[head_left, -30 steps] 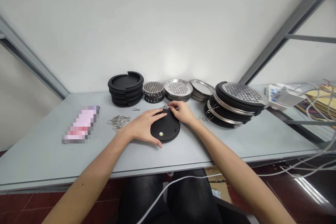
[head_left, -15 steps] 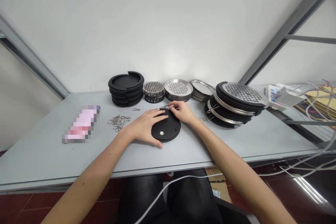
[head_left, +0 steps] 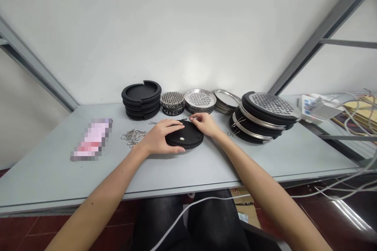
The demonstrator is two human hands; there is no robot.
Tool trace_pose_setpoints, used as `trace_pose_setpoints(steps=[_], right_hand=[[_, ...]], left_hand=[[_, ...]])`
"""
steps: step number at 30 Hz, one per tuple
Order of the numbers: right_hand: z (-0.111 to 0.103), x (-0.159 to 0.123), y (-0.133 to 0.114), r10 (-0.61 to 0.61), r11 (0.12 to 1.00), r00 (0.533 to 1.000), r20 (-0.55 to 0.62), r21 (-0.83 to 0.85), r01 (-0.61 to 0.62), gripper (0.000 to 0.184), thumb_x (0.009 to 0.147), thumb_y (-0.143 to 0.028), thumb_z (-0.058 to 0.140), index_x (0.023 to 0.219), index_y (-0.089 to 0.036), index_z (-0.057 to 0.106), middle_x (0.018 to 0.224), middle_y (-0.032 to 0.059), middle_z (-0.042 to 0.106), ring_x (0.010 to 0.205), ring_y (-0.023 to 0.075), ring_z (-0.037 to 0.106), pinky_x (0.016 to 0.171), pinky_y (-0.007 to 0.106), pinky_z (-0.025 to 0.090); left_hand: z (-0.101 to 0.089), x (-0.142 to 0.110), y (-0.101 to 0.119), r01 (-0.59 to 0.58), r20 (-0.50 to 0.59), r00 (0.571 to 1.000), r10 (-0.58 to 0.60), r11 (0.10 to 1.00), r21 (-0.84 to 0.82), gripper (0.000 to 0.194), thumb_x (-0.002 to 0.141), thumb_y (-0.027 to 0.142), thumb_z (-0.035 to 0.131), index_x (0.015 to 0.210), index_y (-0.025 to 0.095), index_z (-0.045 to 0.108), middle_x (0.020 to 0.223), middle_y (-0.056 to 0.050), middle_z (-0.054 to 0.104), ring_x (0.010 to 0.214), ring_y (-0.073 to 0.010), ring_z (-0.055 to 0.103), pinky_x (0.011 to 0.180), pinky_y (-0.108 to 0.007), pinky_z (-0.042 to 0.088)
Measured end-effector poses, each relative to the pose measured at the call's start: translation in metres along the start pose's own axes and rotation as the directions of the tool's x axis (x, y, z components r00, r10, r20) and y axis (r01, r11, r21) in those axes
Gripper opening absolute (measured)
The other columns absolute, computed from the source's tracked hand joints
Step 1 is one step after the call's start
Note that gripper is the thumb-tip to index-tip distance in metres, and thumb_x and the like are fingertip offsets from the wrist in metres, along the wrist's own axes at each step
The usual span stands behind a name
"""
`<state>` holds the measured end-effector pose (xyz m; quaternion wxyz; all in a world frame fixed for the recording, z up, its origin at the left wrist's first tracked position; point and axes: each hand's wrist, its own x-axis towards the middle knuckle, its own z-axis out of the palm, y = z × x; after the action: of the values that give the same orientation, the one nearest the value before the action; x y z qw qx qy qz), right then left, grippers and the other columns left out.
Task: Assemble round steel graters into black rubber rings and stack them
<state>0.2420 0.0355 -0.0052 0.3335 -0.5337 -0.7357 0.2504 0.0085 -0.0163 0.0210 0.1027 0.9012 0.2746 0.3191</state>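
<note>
A round black disc (head_left: pixel 188 137) with a small pale spot on its face lies under both my hands, now tilted so that it looks thin. My left hand (head_left: pixel 161 138) spreads over its left side, with the thumb at the near rim. My right hand (head_left: pixel 204 124) holds the far rim with its fingertips. A small wire clip (head_left: pixel 185 119) sits at that rim, close to my right fingers.
Along the grey table (head_left: pixel 59 168) stand black ring stacks (head_left: pixel 141 100), perforated metal discs (head_left: pixel 172 104), steel plates (head_left: pixel 199 100) and a tall black-and-steel stack (head_left: pixel 265 117). Loose wire clips (head_left: pixel 133 136) lie left. Cables (head_left: pixel 350 115) tangle at right.
The black disc has tilted and looks flatter, with its near edge turned. My left hand has moved slightly left and closed around it.
</note>
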Motion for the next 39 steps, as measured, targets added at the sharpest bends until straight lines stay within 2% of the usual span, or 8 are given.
trace_pose_setpoints(steps=[5,13,18,22,27,32,35,39], right_hand=[[-0.007,0.0,-0.003,0.104,0.993,0.994,0.033,0.049,-0.105,0.043,0.088,-0.046,0.048,0.084,-0.013,0.074,0.069,0.0063,0.071,0.065,0.0184,0.061,0.058,0.026,0.041],[-0.013,-0.011,-0.008,0.087,0.995,0.995,-0.039,0.061,-0.084,0.052,0.094,-0.052,0.038,0.086,-0.013,0.072,0.08,0.0108,0.074,0.077,0.0244,0.068,0.071,0.032,0.049],[-0.021,-0.024,-0.02,-0.25,0.952,0.943,-0.221,0.12,0.281,0.049,0.097,-0.048,0.032,0.099,-0.018,0.07,0.104,0.0102,0.072,0.1,0.0239,0.066,0.089,0.036,0.048],[-0.016,-0.028,-0.025,-0.468,0.863,0.863,-0.193,0.113,0.493,0.036,0.083,-0.043,0.063,0.112,-0.021,0.065,0.114,0.0078,0.069,0.106,0.0236,0.063,0.095,0.038,0.046],[-0.003,-0.024,-0.024,-0.329,0.895,0.905,-0.27,0.218,0.39,0.033,0.073,-0.037,0.075,0.1,-0.02,0.069,0.098,0.0048,0.073,0.091,0.0223,0.066,0.087,0.037,0.05],[-0.009,-0.019,-0.025,-0.096,0.806,0.969,-0.226,0.554,0.209,0.032,0.071,-0.043,0.076,0.092,-0.018,0.07,0.088,0.0033,0.073,0.082,0.0199,0.067,0.078,0.033,0.052],[-0.014,-0.018,-0.025,0.087,0.692,0.994,-0.072,0.722,-0.008,0.037,0.073,-0.049,0.073,0.09,-0.017,0.07,0.085,0.0048,0.074,0.078,0.0195,0.067,0.073,0.031,0.053],[-0.016,-0.018,-0.025,0.216,0.519,0.963,0.164,0.815,-0.255,0.039,0.073,-0.049,0.075,0.089,-0.015,0.068,0.083,0.0077,0.074,0.076,0.0203,0.069,0.072,0.031,0.055]], left_hand=[[0.003,0.0,-0.005,-0.024,-0.231,0.973,0.0,0.995,-0.098,0.039,0.077,0.044,0.075,0.105,0.018,0.07,0.103,-0.011,0.073,0.095,-0.0248,0.068,0.087,-0.041,0.055],[0.006,0.003,-0.004,-0.057,-0.329,0.944,-0.001,0.984,-0.169,0.032,0.076,0.041,0.077,0.096,0.017,0.074,0.094,-0.011,0.075,0.088,-0.0232,0.071,0.081,-0.035,0.056],[0.006,0.006,-0.003,0.06,-0.394,0.908,-0.144,0.974,-0.217,0.028,0.079,0.043,0.072,0.089,0.016,0.075,0.089,-0.01,0.076,0.082,-0.0219,0.071,0.077,-0.033,0.056],[0.006,0.007,-0.008,0.19,-0.459,0.838,-0.297,0.945,-0.265,0.033,0.083,0.046,0.066,0.083,0.014,0.074,0.08,-0.009,0.075,0.073,-0.0204,0.069,0.069,-0.03,0.054],[0.006,0.005,-0.012,0.245,-0.485,0.789,-0.377,0.917,-0.314,0.04,0.087,0.05,0.059,0.084,0.013,0.073,0.081,-0.009,0.074,0.076,-0.0222,0.069,0.072,-0.032,0.053],[0.0,0.004,-0.012,0.18,-0.473,0.83,-0.297,0.944,-0.277,0.04,0.095,0.044,0.048,0.118,0.015,0.063,0.11,-0.011,0.069,0.102,-0.0239,0.064,0.088,-0.036,0.049],[-0.004,0.002,-0.01,0.102,-0.443,0.884,-0.151,0.986,-0.132,0.051,0.089,0.042,0.056,0.133,0.016,0.051,0.121,-0.013,0.062,0.11,-0.0261,0.059,0.094,-0.041,0.047],[-0.004,0.001,-0.001,-0.01,-0.33,0.943,0.035,0.997,0.075,0.071,0.077,0.043,0.069,0.14,0.02,0.043,0.135,-0.015,0.05,0.124,-0.0324,0.048,0.104,-0.05,0.04]])
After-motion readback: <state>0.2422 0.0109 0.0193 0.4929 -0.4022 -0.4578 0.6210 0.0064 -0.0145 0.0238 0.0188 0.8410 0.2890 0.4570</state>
